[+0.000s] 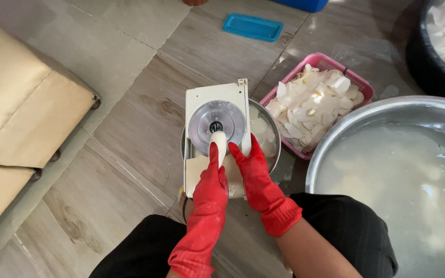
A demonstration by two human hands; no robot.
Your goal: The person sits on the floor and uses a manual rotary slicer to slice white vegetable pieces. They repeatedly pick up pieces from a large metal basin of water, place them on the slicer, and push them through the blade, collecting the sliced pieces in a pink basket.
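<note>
Red rubber gloves cover both your hands, and both are at the cream-coloured plastic slicing machine (216, 135) standing on the tiled floor (130, 128) between your knees. Your left hand (212, 180) is wrapped around the machine's pale cream crank handle (219, 144), fingers curled closed about it, with the top of the handle showing above the glove. The handle sits in front of the round silver metal blade disc (217, 119) on the machine's face. Your right hand (251, 164) rests just beside the disc on its right, fingers held together and pointing up along the machine's edge; whether it presses a piece against the blade you cannot tell, because the glove hides what lies under it.

Behind the machine sits a small round steel bowl (271, 135) holding thin white slices (261, 128). Touching that bowl on the right is a pink plastic basket (362, 86) heaped with white chunks (312, 103). To your right stands a wide steel basin (336, 134) filled with cloudy whitish water, and beyond it a dark tub (423, 67) with more white pieces. A blue plastic rectangular lid (252, 27) lies on the floor farther off. A tan cushioned stool (21, 103) is well apart at your left. Your black trousers (346, 226) show at the bottom.
</note>
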